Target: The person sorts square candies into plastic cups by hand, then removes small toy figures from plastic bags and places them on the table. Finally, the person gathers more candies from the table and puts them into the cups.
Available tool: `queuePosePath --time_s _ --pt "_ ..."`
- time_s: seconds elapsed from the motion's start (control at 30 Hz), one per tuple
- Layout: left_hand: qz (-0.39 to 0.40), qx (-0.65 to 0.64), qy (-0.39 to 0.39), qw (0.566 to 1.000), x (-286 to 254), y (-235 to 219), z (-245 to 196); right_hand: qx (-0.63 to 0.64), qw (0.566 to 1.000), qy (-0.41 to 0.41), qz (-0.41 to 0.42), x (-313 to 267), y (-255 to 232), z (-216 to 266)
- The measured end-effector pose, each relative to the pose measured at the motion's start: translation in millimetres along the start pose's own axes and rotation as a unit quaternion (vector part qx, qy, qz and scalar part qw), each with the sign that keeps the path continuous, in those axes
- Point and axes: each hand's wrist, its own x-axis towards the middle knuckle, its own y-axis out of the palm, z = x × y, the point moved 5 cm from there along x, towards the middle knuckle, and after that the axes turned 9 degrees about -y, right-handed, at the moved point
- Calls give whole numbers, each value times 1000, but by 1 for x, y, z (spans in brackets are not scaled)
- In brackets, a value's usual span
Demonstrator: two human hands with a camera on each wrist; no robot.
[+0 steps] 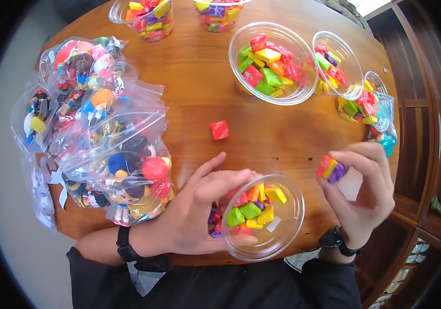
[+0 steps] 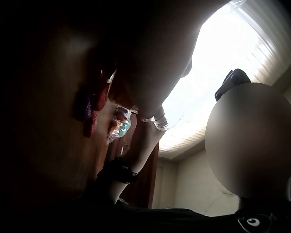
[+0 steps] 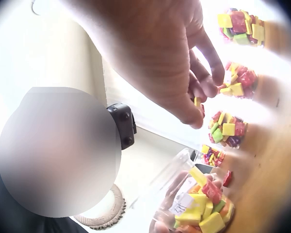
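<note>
Left hand grips tub | right hand pinches stacked candies | risk: fingertip pinch could let one drop onto counter

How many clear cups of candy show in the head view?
6: the held cup in the left hand; the top-left cup; the top-middle cup; then, rightward and down, the fourth cup, fifth cup and sixth cup. Others may be hidden.
</note>
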Motion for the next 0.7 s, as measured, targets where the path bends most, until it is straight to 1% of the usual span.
queuePosePath --time_s 0.07,0.1,0.13,0.2,0.27,0.3,0.37,0.4,0.43,0.47,0.5,0.53,0.57,0.6,0.63,0.7 --pt "4 2 23 1000 2 0 -4 78 995 -66 -11 -1 -8 9" --pt "4 3 22 1000 2 0 -3 127 987 -94 25 -1 -6 12" --pt "11 -2 21 1000 1 1 -2 128 987 -94 25 -2 -2 15" --pt "20 -7 19 1000 1 2 -2 202 970 -113 69 -5 15 25" --pt "10 -11 16 1000 2 2 -3 212 968 -111 78 -6 16 20" --pt "11 -12 16 1000 2 2 -3 216 971 -98 40 -4 8 13" --pt "-23 -19 2 1000 0 -2 0 247 968 -38 -30 -11 8 4" --pt "-24 -19 2 1000 -2 -3 0 264 962 -10 -67 -16 7 0" --pt "-45 -24 -18 999 -5 -6 2 266 962 35 -48 -16 13 -5" --pt "-64 -44 -13 997 -6 -6 3 269 959 81 -28 -16 17 -9" --pt "-82 -63 -6 995 -6 -6 5 225 970 39 78 -8 21 -2" --pt "-100 -83 1 992 -7 -7 6 224 971 41 76 -6 25 -4" --pt "-116 -84 -38 989 -11 -9 9 217 966 -14 144 -7 38 0" --pt "-126 -111 -56 984 -13 -7 12 208 953 -69 211 -10 51 5" --pt "-136 -139 -73 978 -15 -6 14 209 953 -68 211 -12 58 6" --pt "-160 -180 -92 966 -16 -5 17 207 944 -109 233 -15 72 14"
